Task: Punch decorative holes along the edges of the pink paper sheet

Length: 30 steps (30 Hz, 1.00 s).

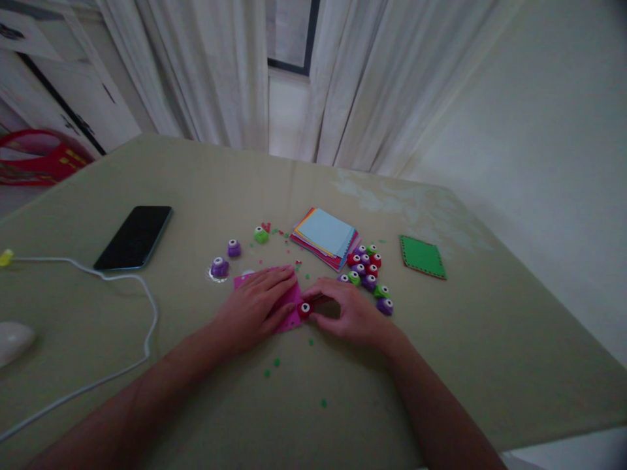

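My left hand (pixel 259 303) lies flat with stretched fingers on a square of pink paper (pixel 290 295), pressing it to the table. Small holes show near the paper's lower edge. At the right edge of the paper, my right hand (pixel 350 310) pinches a small red craft punch (pixel 304 310) shaped like a one-eyed creature. Right behind that hand sits a cluster of similar punches (pixel 365 264) in purple, green and red. Two purple punches (pixel 220 267) and a green punch (pixel 261 235) stand beyond my left hand.
A stack of coloured paper squares (pixel 326 232) lies at the back, with a green square with notched edges (pixel 422 256) to its right. Tiny green paper bits (pixel 277 362) are scattered about. On the left are a phone (pixel 134 238), a white cable (pixel 151 313) and a white mouse (pixel 14 343).
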Tool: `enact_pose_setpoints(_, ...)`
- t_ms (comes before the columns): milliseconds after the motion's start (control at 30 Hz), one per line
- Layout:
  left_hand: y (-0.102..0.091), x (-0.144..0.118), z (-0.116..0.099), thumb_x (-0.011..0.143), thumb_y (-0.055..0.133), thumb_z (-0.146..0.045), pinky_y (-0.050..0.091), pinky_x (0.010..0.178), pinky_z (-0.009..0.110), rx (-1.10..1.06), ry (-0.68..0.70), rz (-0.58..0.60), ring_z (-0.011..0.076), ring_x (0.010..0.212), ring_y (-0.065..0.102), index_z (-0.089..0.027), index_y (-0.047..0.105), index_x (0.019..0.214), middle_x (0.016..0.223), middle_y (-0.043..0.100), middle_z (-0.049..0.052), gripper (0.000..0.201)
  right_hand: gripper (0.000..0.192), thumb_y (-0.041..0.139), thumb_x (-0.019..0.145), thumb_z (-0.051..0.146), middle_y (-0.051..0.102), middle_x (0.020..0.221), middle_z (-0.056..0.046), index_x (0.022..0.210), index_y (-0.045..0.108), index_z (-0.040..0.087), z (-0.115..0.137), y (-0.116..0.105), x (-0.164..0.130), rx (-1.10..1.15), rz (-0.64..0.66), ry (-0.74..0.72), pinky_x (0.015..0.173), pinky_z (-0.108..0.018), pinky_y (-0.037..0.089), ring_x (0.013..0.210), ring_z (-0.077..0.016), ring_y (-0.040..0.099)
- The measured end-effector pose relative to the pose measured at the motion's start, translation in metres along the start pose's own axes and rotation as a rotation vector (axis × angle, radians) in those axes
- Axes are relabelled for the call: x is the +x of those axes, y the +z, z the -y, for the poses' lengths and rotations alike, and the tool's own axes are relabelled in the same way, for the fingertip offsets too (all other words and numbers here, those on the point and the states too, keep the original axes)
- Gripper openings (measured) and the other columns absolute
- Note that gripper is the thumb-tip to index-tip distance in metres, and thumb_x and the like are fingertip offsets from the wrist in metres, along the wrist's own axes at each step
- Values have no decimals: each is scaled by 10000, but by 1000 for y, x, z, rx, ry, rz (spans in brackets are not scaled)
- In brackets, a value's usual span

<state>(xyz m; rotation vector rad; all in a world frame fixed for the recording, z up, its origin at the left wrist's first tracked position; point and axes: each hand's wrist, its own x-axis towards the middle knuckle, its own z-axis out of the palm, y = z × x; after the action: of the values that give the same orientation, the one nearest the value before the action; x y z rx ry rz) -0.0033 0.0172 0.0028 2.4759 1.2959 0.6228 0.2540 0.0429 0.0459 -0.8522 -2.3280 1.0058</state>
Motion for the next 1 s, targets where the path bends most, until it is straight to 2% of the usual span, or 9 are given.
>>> enact_pose_setpoints(400, 0, 0, 1, 1087, 540, -402, 419, 1259, 551, 24, 4, 4, 309, 1494, 536, -162, 615, 1506, 1623, 560, 140, 488, 299, 758, 910, 110, 782, 1171, -61, 1187, 748, 221, 2, -4, 0, 37, 43, 6, 986, -361, 566, 1053, -208, 730)
enact_pose_setpoints(700, 1, 0, 0, 1082, 552, -401, 414, 1261, 557, -6, 0, -14, 310, 1490, 542, -215, 616, 1514, 1624, 563, 126, 475, 278, 754, 921, 125, 778, 1168, -53, 1178, 752, 230, 2, -4, 0, 64, 52, 10, 973, -353, 569, 1036, -201, 729)
enact_pose_setpoints(1000, 2, 0, 0, 1089, 538, -409, 413, 1263, 546, 22, 7, -8, 308, 1492, 538, -171, 619, 1502, 1622, 562, 140, 483, 283, 758, 921, 122, 775, 1167, -54, 1182, 749, 230, 0, -3, 0, 71, 56, -6, 993, -353, 566, 1056, -201, 727)
